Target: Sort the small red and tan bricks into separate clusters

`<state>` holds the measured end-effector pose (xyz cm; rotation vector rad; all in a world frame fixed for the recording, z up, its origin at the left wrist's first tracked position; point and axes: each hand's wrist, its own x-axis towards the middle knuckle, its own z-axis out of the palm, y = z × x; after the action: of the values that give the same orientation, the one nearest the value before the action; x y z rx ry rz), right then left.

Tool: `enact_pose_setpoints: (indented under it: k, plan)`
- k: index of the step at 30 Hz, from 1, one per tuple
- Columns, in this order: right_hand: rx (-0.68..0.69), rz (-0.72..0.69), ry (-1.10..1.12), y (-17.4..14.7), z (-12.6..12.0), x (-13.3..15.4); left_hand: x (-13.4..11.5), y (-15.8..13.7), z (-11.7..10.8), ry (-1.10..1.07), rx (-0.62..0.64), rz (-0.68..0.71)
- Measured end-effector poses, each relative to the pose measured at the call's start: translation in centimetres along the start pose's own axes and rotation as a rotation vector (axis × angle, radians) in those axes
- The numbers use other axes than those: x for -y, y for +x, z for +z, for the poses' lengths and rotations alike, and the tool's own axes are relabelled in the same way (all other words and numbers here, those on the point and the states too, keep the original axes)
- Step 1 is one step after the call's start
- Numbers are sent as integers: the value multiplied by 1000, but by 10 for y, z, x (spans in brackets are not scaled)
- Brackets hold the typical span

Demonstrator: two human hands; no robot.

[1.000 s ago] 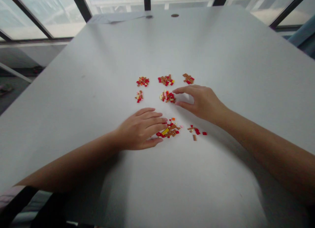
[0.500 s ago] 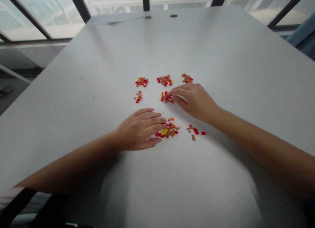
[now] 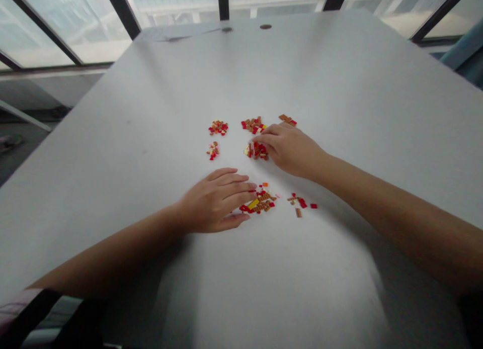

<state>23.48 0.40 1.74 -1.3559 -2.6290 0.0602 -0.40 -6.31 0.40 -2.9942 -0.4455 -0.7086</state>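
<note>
My left hand (image 3: 219, 200) rests open on the table, fingers spread, their tips at the left edge of a loose pile of small brown and red building bricks (image 3: 266, 203) with a yellow brick (image 3: 253, 204) among them. Over the middle pile of red, brown and cream bricks (image 3: 257, 151) is my right hand (image 3: 289, 145), its fingers bent and drawn together. Whatever is between those fingertips is too small to make out. The hand partly covers a group of brown bricks (image 3: 288, 119) behind it.
More brick piles lie on the white table (image 3: 132, 153): one far left (image 3: 218, 127), a smaller one (image 3: 213, 151) in front of it, and one at back centre (image 3: 252, 124). Scattered bricks (image 3: 302, 202) lie right of the near pile. Windows (image 3: 271, 2) stand beyond the table.
My right hand has shifted slightly left and up over the middle pile, its fingers more bent. My left hand stays in place. The whole view has tilted a little.
</note>
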Motion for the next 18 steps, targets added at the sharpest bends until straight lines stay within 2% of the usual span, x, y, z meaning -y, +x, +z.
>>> enact_pose_setpoints:
  k: [7, 11, 15, 18]
  plan:
    - [65, 3, 65, -14, -23, -2, 4, -3, 2, 9, -4, -4]
    - [167, -7, 103, -28, -36, 1, 4, -3, 2, 6, -33, 30]
    - [288, 3, 178, -38, -41, 11, 5, -3, 4, 11, -82, 73]
    - [323, 20, 212, -39, -40, 20, 5, -2, 3, 32, -86, 82]
